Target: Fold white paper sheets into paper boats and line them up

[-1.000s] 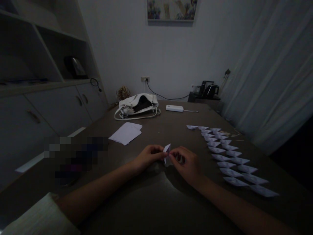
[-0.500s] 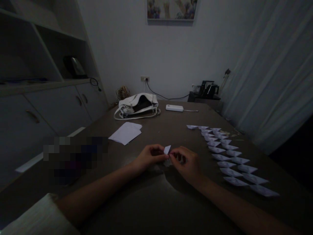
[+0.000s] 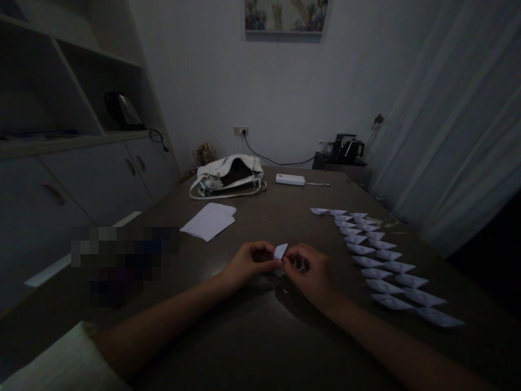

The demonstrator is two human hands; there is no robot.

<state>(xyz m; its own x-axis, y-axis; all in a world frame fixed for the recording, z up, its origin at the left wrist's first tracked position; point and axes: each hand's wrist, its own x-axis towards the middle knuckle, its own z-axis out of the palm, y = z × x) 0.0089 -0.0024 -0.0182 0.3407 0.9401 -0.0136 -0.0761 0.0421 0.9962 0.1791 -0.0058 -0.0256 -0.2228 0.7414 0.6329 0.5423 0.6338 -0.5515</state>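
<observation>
A small folded piece of white paper (image 3: 280, 251) is pinched between my two hands above the middle of the table. My left hand (image 3: 250, 264) grips its left side with thumb and fingers closed. On the other side, my right hand (image 3: 311, 271) holds the lower right corner between thumb and fingertips. The paper's lower part is hidden by my fingers. To the right, several folded paper boats (image 3: 378, 286) stand in two slanting rows. A stack of white paper sheets (image 3: 209, 221) lies beyond my left hand.
A white handbag (image 3: 228, 176) sits at the far side of the brown table (image 3: 228, 347). Right of it lies a white power bank (image 3: 290, 179) with a short cable. A blurred-out patch (image 3: 126, 266) covers something at the left. Black kettles (image 3: 348, 148) stand behind the table's far right corner.
The folded paper has shifted slightly right and tilted between my fingers, showing more of its white face. Both hands have barely moved.
</observation>
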